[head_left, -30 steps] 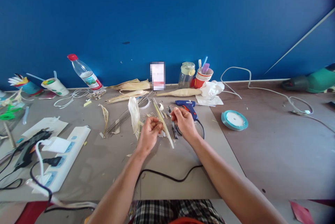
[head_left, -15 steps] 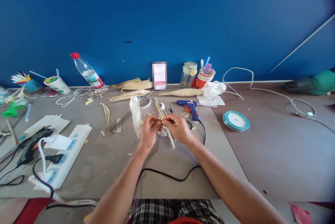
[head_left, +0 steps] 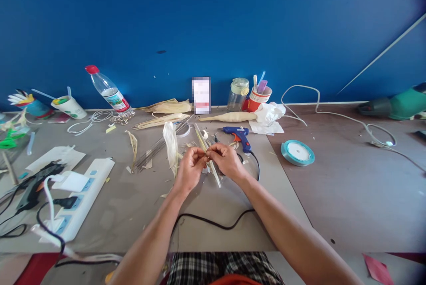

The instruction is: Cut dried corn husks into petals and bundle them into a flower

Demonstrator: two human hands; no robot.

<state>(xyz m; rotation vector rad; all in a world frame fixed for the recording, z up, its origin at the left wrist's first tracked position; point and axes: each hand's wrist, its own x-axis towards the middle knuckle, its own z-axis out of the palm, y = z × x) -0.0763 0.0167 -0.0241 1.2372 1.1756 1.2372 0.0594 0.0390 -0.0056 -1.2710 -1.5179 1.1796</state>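
My left hand (head_left: 191, 168) and my right hand (head_left: 226, 159) meet over the middle of the table, fingertips pinched together. Whatever sits between the fingertips is too small and covered to name. Beneath and behind the hands lie long strips of dried corn husk (head_left: 215, 176). A pale, wide husk piece (head_left: 171, 145) stands out just left of my left hand. Beyond my right hand a blue hot glue gun (head_left: 237, 131) lies on its side, its nozzle pointing left. Thin metal wires (head_left: 156, 149) lie farther left, near a curled husk scrap (head_left: 133, 146).
A white power strip (head_left: 96, 174) and a black glue gun (head_left: 41, 183) lie at left. Along the blue wall are a bottle (head_left: 111, 92), a phone (head_left: 201, 95), a jar (head_left: 238, 94) and a red cup (head_left: 259, 98). Teal ribbon (head_left: 297, 152) lies right. A black cord (head_left: 213, 222) crosses in front.
The view has shifted slightly, so the table's contents sit a little farther left. Both hands stay together at nearly the same spot, with small finger movements.
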